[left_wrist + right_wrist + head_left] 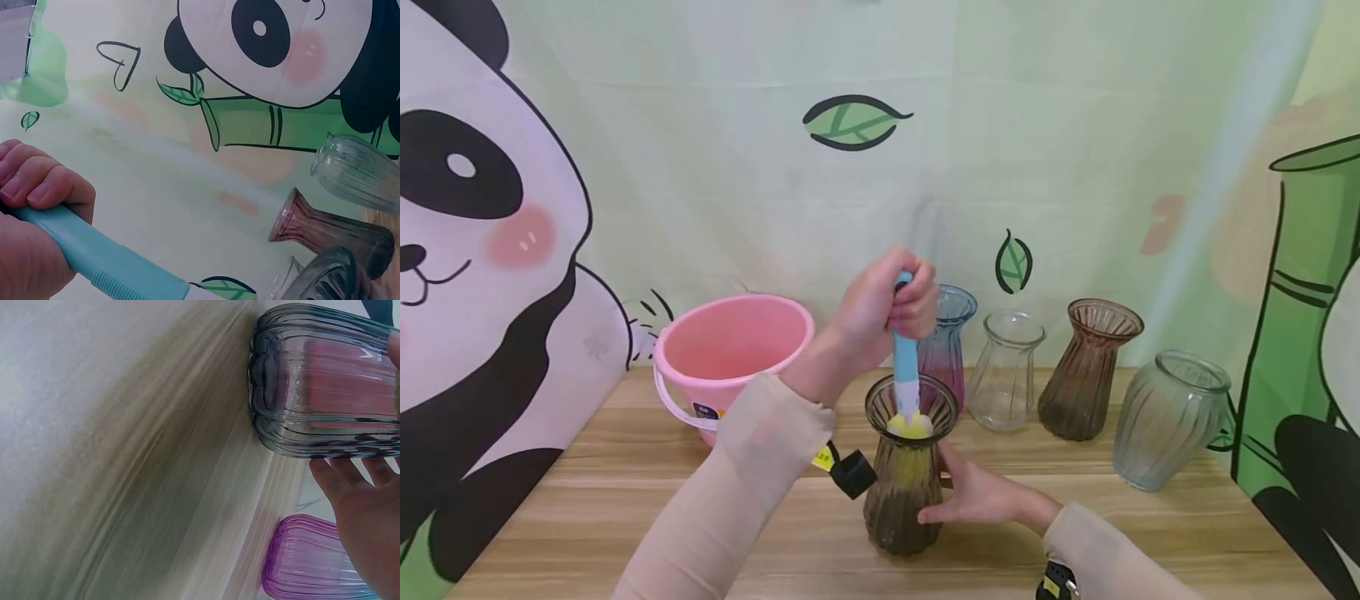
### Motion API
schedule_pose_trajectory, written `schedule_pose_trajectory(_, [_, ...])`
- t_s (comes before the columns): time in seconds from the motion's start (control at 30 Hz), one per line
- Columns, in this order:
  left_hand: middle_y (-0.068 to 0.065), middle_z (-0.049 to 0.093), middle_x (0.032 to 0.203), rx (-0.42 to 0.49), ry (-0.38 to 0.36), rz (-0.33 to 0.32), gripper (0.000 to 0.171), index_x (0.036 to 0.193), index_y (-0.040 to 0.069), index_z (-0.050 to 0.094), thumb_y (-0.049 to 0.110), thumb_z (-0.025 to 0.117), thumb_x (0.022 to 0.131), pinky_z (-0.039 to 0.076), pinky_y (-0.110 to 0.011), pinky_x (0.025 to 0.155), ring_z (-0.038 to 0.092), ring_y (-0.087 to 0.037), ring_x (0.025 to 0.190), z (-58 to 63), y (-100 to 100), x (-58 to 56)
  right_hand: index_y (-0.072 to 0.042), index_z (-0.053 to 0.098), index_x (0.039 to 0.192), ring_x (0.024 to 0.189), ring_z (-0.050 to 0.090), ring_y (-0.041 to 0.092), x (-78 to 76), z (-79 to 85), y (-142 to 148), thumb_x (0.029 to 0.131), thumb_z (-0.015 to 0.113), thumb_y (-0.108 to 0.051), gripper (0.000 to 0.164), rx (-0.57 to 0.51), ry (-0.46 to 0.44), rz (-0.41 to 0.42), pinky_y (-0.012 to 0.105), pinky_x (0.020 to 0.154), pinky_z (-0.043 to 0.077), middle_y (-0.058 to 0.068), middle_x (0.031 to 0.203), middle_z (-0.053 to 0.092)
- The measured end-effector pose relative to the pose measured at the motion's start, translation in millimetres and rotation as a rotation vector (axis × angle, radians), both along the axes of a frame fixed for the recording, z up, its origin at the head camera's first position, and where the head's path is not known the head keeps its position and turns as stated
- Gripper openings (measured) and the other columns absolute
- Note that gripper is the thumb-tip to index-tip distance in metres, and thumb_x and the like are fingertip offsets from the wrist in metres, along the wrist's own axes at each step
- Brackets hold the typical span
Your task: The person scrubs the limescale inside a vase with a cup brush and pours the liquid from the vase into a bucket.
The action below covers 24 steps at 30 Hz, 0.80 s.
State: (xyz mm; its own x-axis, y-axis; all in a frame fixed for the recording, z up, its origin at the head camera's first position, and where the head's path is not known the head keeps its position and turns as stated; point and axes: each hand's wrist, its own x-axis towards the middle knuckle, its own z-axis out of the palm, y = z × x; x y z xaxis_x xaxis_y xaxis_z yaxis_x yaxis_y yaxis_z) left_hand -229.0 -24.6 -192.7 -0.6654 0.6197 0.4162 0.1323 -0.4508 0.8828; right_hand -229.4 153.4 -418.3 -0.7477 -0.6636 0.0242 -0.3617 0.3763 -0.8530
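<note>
My left hand [891, 300] grips the light-blue handle [906, 358] of a bottle brush in a fist. The brush points down, its yellow sponge head [910, 428] inside the mouth and neck of a ribbed smoky-grey glass vase [901, 529]. That vase stands upright on the table. Low on its right side, my right hand [981, 493] holds the glass, thumb in front and fingers around the back. In the right wrist view, fingertips of the right hand [369, 506] lie along the vase [325, 394]. The left wrist view shows the fist [47, 200] around the turquoise handle [112, 256].
A pink bucket [733, 333] stands at the back left. Behind and right of the smoky vase are a blue-to-pink vase [951, 350], a clear vase [1003, 375], a brown vase [1078, 383] and a wide clear glass jar [1168, 425]. A panda-print cloth [737, 167] hangs behind the wooden table [602, 500].
</note>
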Motion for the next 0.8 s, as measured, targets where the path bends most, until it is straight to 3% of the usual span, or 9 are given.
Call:
schedule_pose_trajectory(0.17, [0.007, 0.021, 0.042, -0.015, -0.017, 0.002, 0.035, 0.049, 0.016, 0.024, 0.009, 0.023, 0.083, 0.010, -0.023, 0.042, 0.016, -0.008, 0.038, -15.5, 4.3, -3.4, -0.003, 0.015, 0.140, 0.124, 0.044, 0.028, 0.7, -0.1, 0.5, 0.076, 0.074, -0.023, 0.090, 0.005, 0.028, -0.016, 0.035, 0.098, 0.041, 0.015, 0.136, 0.039])
schedule_pose_trajectory(0.5, [0.008, 0.025, 0.043, -0.129, -0.082, 0.000, 0.034, 0.051, 0.015, 0.024, 0.010, 0.023, 0.085, 0.018, -0.021, 0.043, 0.021, -0.007, 0.039, -73.5, 9.7, -15.8, -0.005, 0.018, 0.139, 0.121, 0.045, 0.025, 2.3, -1.6, -3.0, 0.078, 0.073, -0.026, 0.084, -0.005, 0.040, 0.004, 0.032, 0.097, 0.042, 0.012, 0.133, 0.040])
schedule_pose_trajectory(0.6, [0.007, 0.025, 0.043, -0.139, -0.081, -0.001, 0.033, 0.052, 0.015, 0.024, 0.010, 0.023, 0.085, 0.019, -0.021, 0.043, 0.022, -0.007, 0.039, -80.4, 9.0, -16.5, -0.005, 0.020, 0.138, 0.124, 0.042, 0.028, 2.0, 2.1, -1.1, 0.080, 0.070, -0.024, 0.078, -0.012, 0.009, 0.049, 0.035, 0.100, 0.040, 0.013, 0.134, 0.038])
schedule_pose_trajectory(0.8, [0.008, 0.026, 0.043, -0.128, -0.079, -0.017, 0.035, 0.051, 0.016, 0.025, 0.011, 0.022, 0.086, 0.019, -0.021, 0.043, 0.022, -0.006, 0.039, -81.9, 7.0, -15.5, -0.002, 0.025, 0.136, 0.127, 0.038, 0.034, -0.5, 8.0, 2.3, 0.082, 0.068, -0.017, 0.070, -0.032, -0.031, 0.108, 0.044, 0.101, 0.038, 0.016, 0.134, 0.040])
